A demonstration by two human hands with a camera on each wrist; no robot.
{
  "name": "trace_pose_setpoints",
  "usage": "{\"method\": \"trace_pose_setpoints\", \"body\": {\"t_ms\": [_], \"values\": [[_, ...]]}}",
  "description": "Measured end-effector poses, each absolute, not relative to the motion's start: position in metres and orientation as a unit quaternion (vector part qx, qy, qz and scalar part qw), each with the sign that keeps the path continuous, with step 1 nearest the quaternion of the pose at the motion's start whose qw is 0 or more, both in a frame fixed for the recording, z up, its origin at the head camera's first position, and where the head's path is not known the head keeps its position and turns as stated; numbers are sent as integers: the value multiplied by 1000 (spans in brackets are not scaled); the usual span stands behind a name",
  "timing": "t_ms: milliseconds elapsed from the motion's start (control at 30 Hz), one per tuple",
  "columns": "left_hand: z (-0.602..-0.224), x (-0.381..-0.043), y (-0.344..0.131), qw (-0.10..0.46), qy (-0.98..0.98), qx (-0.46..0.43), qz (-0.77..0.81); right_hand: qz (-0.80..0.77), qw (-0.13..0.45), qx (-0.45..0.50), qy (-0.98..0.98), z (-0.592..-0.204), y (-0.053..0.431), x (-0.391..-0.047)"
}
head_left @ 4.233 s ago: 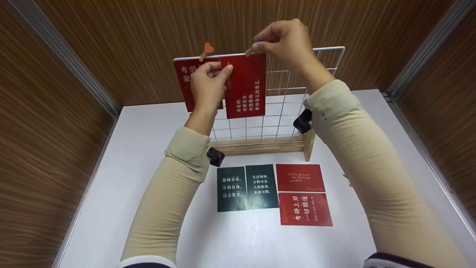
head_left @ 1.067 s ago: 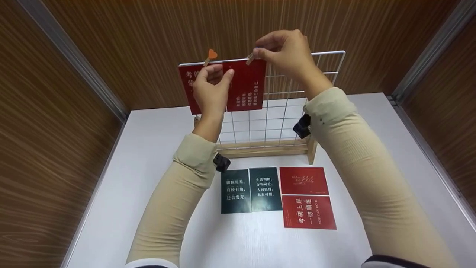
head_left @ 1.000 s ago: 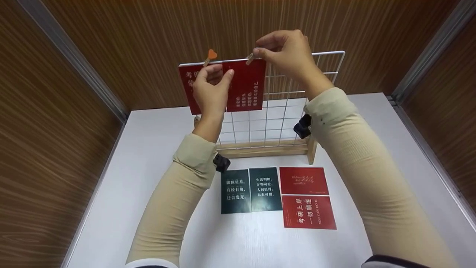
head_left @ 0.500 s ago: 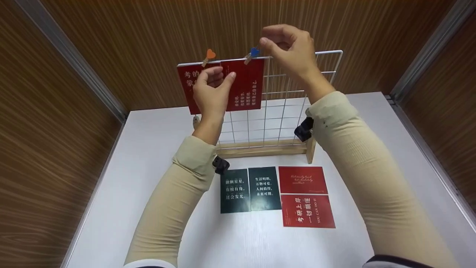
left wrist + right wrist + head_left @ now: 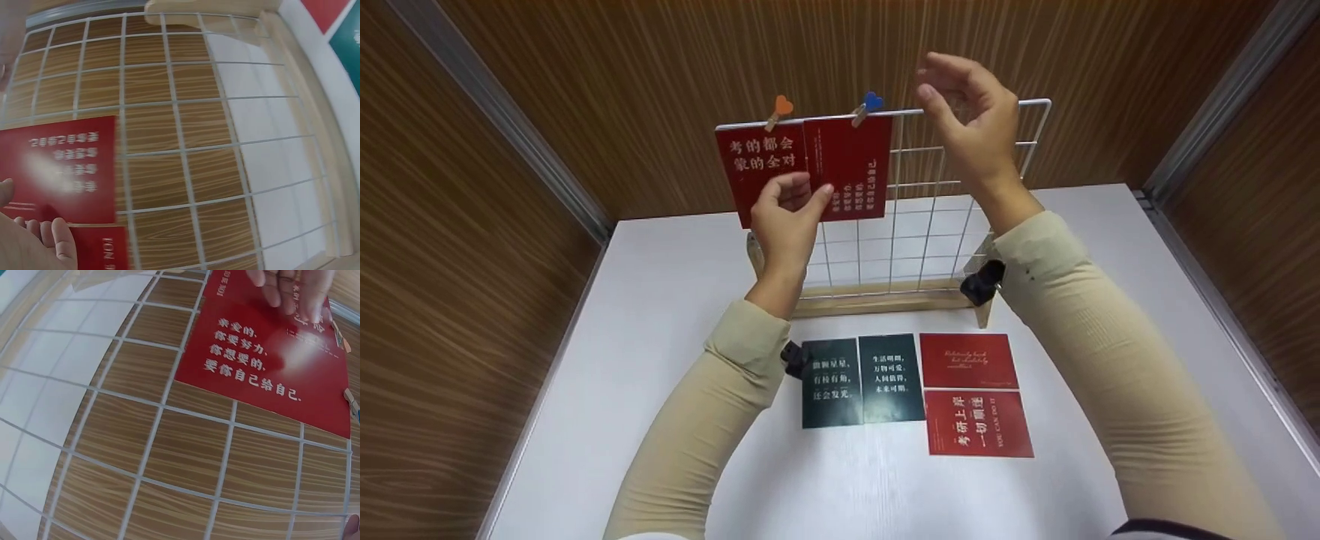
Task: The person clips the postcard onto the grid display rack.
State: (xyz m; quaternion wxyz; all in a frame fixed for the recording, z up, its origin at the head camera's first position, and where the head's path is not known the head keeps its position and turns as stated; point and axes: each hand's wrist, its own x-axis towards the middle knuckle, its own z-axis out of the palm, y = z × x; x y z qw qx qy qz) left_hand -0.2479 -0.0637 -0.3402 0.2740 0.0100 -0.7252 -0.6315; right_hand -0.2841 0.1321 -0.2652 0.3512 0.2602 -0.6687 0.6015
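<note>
Two red cards hang side by side from the top of a white wire grid (image 5: 915,225). A small clothespin with an orange heart (image 5: 783,105) clips the left red card (image 5: 735,187); one with a blue heart (image 5: 872,101) clips the right red card (image 5: 859,169). My left hand (image 5: 787,229), fingers loosely bent and holding nothing, is in front of the cards' lower part; contact cannot be told. To the right of the blue clothespin, my right hand (image 5: 975,124) is raised near the grid's top bar, its fingers relaxed around nothing.
The grid stands in a wooden base (image 5: 885,304) on a white table (image 5: 840,487). Before it lie two dark green cards (image 5: 831,412) (image 5: 891,409) and two more red cards (image 5: 969,360) (image 5: 979,424). Brown wood-grain panels (image 5: 660,75) enclose the table at the back and sides.
My right hand has let go of the blue heart clothespin and moved away to the right. My left hand has come off the right card's upper left edge and moved down.
</note>
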Motion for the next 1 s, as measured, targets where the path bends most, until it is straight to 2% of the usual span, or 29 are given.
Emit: {"method": "trace_pose_setpoints", "body": {"t_ms": [200, 600, 1000], "values": [[-361, -241, -67, 243, -750, 33, -614, 619, 352, 252, -656, -266, 131, -262], [-407, -226, -77, 183, -774, 40, -604, 607, 346, 263, -665, -300, 148, -249], [-461, -208, -93, 98, -811, 83, -571, 576, 293, 253, -720, -349, 173, -230]]}}
